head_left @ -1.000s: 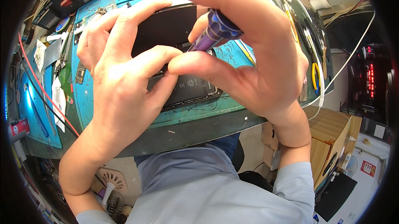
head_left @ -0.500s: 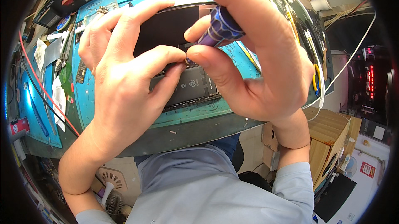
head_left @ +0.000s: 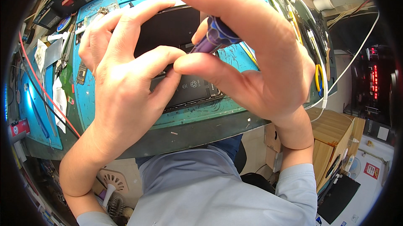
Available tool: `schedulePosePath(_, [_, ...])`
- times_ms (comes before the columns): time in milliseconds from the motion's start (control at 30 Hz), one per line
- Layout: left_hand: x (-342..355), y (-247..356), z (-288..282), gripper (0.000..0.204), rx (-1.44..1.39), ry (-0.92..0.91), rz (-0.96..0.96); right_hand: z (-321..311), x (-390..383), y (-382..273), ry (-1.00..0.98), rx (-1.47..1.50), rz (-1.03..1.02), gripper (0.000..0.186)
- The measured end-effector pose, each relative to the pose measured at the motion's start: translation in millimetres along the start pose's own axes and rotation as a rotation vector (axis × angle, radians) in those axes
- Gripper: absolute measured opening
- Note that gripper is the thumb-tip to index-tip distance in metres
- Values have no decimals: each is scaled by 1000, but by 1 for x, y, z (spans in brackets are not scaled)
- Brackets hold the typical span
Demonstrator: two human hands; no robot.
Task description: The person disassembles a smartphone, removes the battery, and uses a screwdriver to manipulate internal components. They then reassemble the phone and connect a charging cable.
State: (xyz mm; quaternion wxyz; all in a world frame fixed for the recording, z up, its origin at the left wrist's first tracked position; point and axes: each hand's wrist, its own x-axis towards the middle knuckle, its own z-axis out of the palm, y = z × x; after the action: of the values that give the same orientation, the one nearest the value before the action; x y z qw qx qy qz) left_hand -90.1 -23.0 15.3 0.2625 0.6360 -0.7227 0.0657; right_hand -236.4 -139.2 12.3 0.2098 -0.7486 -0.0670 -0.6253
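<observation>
My right hand grips a short blue-and-purple screwdriver held at a slant over an opened phone, its battery showing on the near part and a dark screen panel behind. The driver's tip is hidden by my fingers. My left hand arches over the left of the phone, thumb and index finger pinched together at the middle, touching or very near my right thumb; what they hold is hidden. The phone lies on a blue work mat.
Small circuit boards, a red cable and assorted tools lie to the left. Yellow-handled pliers, more tools and white cables lie to the right. A dark-green bench edge runs in front; a wooden cabinet stands at the lower right.
My right hand and screwdriver shifted slightly, rising right half a second ago, then moving back left toward my left fingertips. My left hand stays nearly still.
</observation>
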Motion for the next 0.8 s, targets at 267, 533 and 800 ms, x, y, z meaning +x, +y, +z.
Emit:
schedulePosePath(267, [-1,0,0,23,14,-6,1,-8,-1,4,-93,-84,-42,46])
schedulePosePath(533, [0,-1,1,19,-19,14,6,-23,10,-15,-329,-164,131,52])
schedulePosePath(800, [0,-1,0,24,-7,-5,8,-10,-1,1,-163,-20,100,54])
